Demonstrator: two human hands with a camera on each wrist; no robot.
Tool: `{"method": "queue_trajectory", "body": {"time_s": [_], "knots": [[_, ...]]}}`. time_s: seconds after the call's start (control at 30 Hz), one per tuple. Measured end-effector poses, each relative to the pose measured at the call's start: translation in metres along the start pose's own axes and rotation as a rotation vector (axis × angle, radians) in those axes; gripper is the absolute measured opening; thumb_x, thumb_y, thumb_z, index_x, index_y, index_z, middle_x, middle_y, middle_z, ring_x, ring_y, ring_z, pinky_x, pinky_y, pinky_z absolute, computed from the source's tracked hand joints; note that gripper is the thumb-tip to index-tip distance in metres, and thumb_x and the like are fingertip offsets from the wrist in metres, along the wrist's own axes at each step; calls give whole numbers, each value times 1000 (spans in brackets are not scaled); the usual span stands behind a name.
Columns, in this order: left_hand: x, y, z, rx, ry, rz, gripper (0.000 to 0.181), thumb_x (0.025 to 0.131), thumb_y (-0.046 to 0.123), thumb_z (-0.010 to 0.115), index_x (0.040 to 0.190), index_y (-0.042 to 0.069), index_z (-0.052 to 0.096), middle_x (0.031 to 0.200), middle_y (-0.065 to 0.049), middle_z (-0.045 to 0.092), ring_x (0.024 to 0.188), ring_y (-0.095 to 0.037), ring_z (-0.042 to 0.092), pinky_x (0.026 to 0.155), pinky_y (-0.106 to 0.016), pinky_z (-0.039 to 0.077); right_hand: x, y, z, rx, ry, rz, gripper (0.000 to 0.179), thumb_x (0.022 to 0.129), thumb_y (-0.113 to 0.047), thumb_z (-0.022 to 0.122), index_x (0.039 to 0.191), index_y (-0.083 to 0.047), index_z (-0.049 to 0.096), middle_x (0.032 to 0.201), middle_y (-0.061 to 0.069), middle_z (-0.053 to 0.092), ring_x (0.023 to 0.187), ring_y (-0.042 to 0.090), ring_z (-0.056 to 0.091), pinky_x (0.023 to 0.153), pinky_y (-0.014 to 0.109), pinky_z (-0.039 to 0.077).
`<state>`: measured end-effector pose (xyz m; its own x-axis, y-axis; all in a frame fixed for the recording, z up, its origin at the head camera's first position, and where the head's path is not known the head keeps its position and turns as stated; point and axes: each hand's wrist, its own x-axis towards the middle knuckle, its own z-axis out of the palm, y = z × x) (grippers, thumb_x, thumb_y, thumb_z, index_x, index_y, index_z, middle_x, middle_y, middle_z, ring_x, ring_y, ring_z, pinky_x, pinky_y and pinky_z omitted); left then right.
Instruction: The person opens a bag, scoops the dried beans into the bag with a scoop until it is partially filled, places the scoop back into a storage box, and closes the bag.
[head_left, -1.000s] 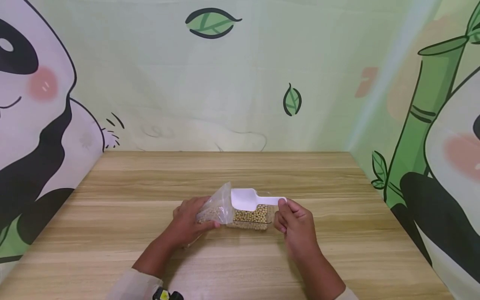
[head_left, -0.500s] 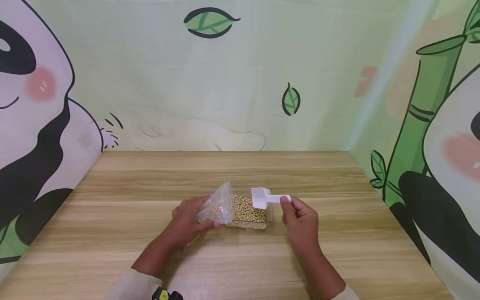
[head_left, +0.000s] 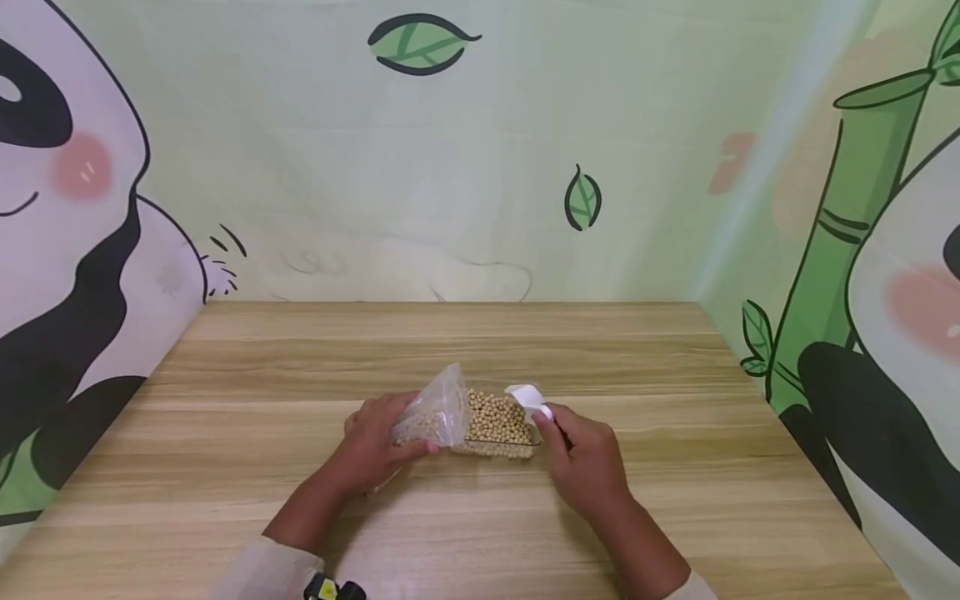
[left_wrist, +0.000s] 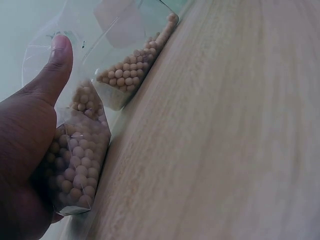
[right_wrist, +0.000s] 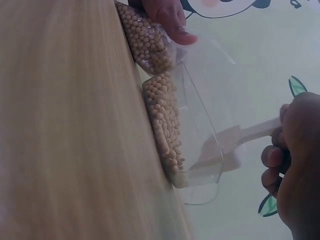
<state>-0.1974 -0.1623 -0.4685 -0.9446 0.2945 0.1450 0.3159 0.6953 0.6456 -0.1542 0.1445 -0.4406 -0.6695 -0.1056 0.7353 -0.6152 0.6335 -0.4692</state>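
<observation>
My left hand (head_left: pixel 375 448) grips a clear plastic bag (head_left: pixel 440 408) of round, pale yellow beans. In the left wrist view the thumb lies along the bag (left_wrist: pixel 80 165), whose lower part is full of beans. The bag's open mouth leans over the left end of a clear rectangular container (right_wrist: pixel 202 112). Beans (head_left: pixel 495 418) lie in this container too. My right hand (head_left: pixel 588 458) pinches the handle of a white scoop (head_left: pixel 527 396). The scoop is tilted at the container's right end, its blade dipping inside in the right wrist view. The fingers hide part of the handle.
Bag and container rest on a wood-grain table (head_left: pixel 300 350). Behind it stands a pale green backdrop (head_left: pixel 300 150) with printed pandas, leaves and bamboo. A small black device (head_left: pixel 333 588) sits at the left sleeve.
The scoop has moved right, away from the bag's mouth, and then tilted down into the container's right end. My right hand has turned with it. The left hand and bag have stayed still.
</observation>
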Motion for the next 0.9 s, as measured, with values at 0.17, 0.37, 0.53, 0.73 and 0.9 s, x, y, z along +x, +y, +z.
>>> {"method": "queue_trajectory", "body": {"time_s": [0.17,0.37,0.53,0.73,0.9], "knots": [[0,1,-1,-3,-2,-8,77,93,45,85,158,17,55,152,-15,63,140,-43,51,111,-69,29,0,-1,0,-67,-74,-62,6,96,-2,77,92,-6,74,71,0,69,63,-2,46,55,19,44],[0,1,-1,-2,-9,-12,77,94,47,83,158,18,54,152,-15,63,140,-43,51,111,-70,28,0,0,0,-55,-87,26,11,99,-3,75,89,-5,71,67,1,64,61,0,43,53,21,41],[1,-1,1,3,0,6,76,94,45,83,158,17,54,151,-15,64,140,-43,52,111,-69,29,0,2,-1,-1,-67,159,16,102,-4,71,86,-4,68,64,-2,55,59,0,40,52,22,37],[1,-3,2,10,6,19,74,94,45,83,157,18,55,150,-14,65,140,-43,52,111,-70,30,3,3,-3,88,-23,397,30,107,-8,66,77,-4,64,61,-6,40,56,0,33,52,22,28],[1,-2,2,10,10,14,74,94,44,84,157,17,55,150,-14,65,139,-43,52,111,-70,30,6,5,-4,148,-4,578,42,109,-14,64,69,-5,54,58,-9,32,52,2,29,50,22,24]]}}
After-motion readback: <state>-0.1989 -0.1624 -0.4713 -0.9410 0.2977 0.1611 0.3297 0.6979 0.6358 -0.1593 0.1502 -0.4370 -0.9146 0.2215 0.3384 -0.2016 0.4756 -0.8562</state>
